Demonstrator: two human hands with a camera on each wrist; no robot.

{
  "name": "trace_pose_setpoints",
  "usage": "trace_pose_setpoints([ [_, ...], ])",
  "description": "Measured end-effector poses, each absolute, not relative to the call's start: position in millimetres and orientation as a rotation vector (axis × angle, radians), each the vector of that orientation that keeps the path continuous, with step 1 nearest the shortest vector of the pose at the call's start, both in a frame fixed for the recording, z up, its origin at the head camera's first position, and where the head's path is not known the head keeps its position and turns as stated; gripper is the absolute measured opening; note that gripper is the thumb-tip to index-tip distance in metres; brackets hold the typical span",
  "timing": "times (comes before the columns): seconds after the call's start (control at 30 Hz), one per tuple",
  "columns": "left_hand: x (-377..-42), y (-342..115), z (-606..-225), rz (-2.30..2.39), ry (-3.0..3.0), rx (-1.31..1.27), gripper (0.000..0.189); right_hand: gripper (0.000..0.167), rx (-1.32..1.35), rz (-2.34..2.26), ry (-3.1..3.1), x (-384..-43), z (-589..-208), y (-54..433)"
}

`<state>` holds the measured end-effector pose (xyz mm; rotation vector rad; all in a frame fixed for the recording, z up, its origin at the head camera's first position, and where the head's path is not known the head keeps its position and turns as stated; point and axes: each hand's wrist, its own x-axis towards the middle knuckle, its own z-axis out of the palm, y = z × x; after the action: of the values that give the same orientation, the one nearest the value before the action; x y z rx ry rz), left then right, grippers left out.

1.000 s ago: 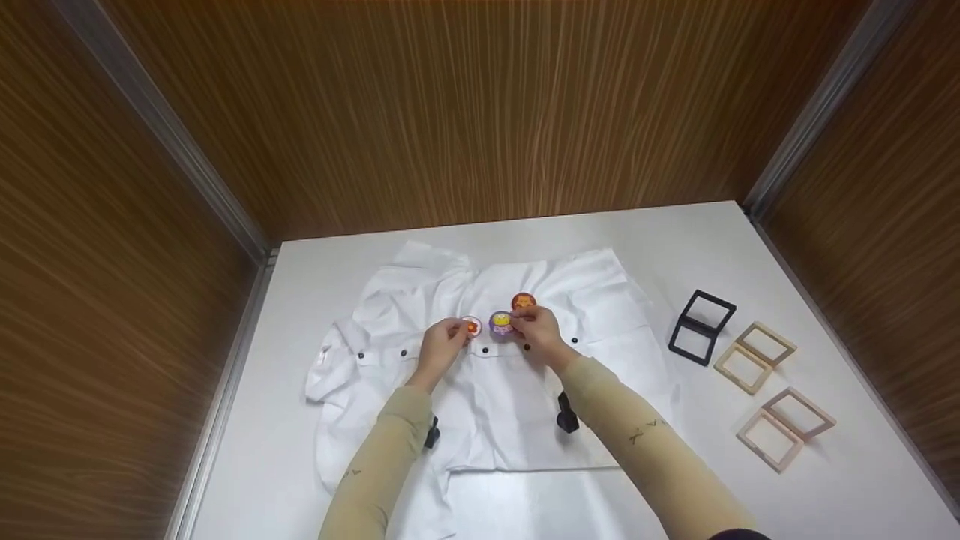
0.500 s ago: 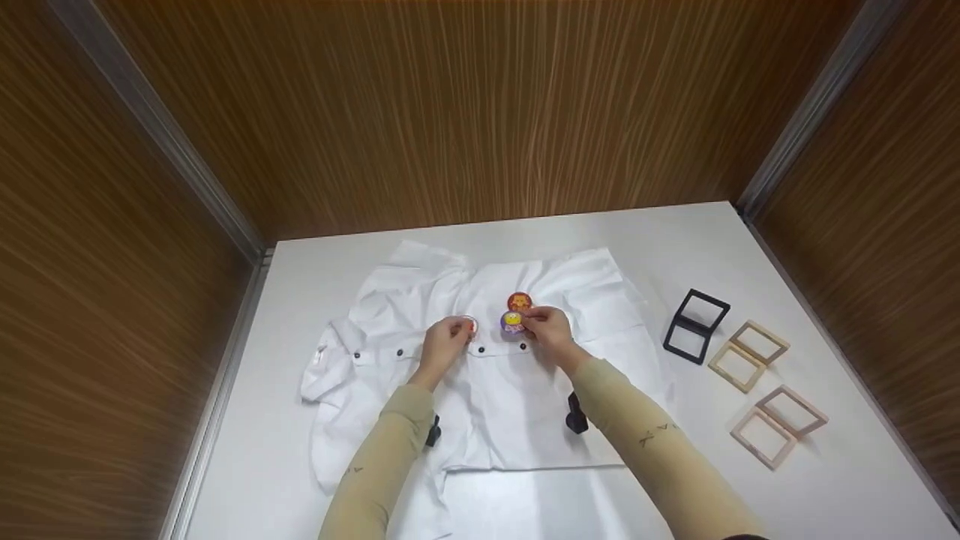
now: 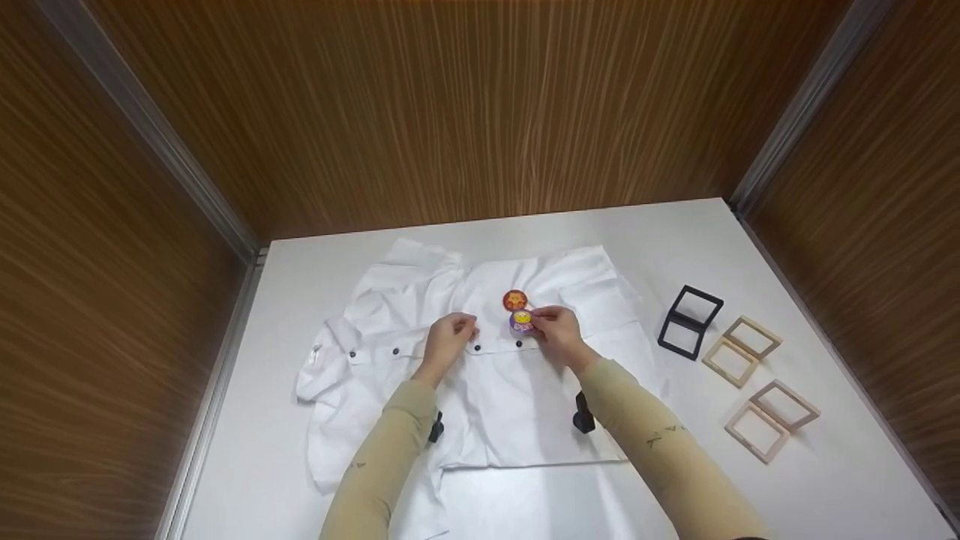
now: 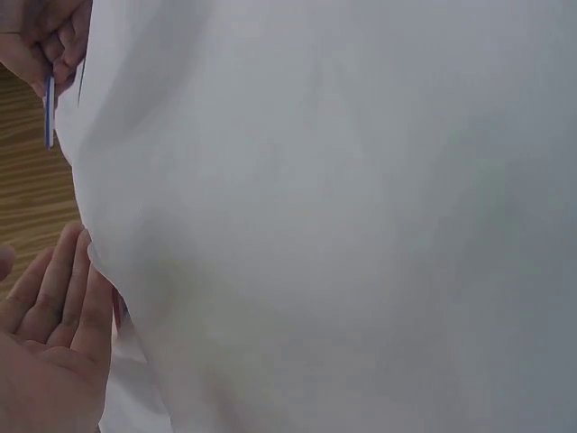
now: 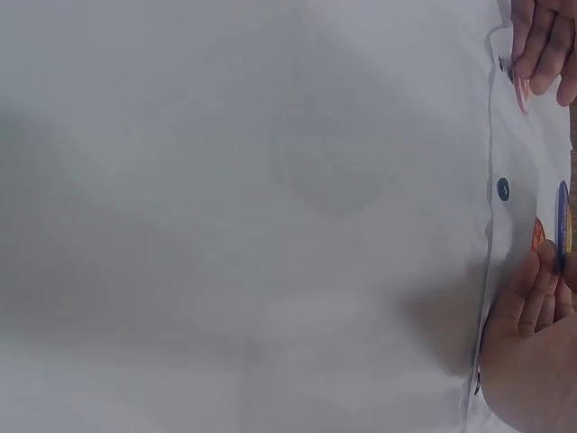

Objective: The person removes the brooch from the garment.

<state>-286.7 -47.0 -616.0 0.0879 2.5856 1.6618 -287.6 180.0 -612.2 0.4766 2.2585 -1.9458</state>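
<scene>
A white shirt (image 3: 525,397) with dark buttons lies spread on the table. My right hand (image 3: 561,334) pinches a purple button badge (image 3: 520,322) with a yellow figure, held by its right edge above the shirt. Just behind it a red button badge (image 3: 514,301) with an orange figure lies on the cloth, partly overlapped in the head view. To the left, my left hand (image 3: 448,341) holds a white-and-red button badge between thumb and fingers. That badge is almost hidden in the head view; its reddish edge (image 5: 521,93) shows beside the fingers in the right wrist view.
At the right of the white table (image 3: 645,225) stand three opened frame-like compacts: a black one (image 3: 690,322), a gold one (image 3: 739,352) and a pale pink one (image 3: 769,420). Wood-patterned panels (image 3: 480,112) enclose the table at the back and sides.
My right hand has moved slightly right with the purple badge, uncovering more of the red one. The badge in my left hand has turned and is now mostly hidden by the fingers.
</scene>
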Motion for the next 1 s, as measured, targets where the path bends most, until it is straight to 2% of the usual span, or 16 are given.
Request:
trace_pose_setpoints([
  [1.0,-283.6,-11.7,-614.8,1.623,2.542,0.201,0.028,0.026,0.574,-2.04,2.253,-271.5,-594.6,223.5],
])
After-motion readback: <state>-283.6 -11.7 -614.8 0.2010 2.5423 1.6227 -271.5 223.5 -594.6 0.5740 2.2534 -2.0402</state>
